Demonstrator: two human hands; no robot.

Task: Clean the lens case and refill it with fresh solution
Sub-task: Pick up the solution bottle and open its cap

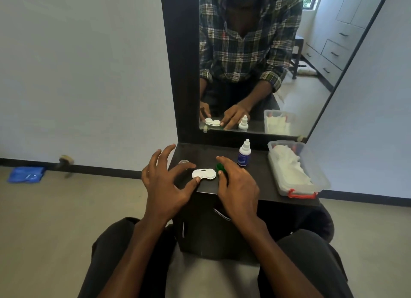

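A white double-well lens case (pixel 204 174) lies on the dark table (pixel 262 186) in front of the mirror. My left hand (pixel 165 184) hovers at its left end with fingers spread; the thumb tip touches the case's near edge and the index finger reaches along its far side. My right hand (pixel 238 186) lies just right of the case, thumb and index finger pinching a green cap (pixel 220 167) that rests on the table. A pale cap (pixel 183 162) sits behind my left index finger. The small solution bottle (pixel 244 153), white-topped with a blue label, stands upright behind my right hand.
A clear plastic box (pixel 320 182) with white tissues and red clasps stands at the table's right end. The mirror (pixel 255 60) rises at the table's back edge. A blue cloth (pixel 25 174) lies on the floor far left. My knees flank the narrow table.
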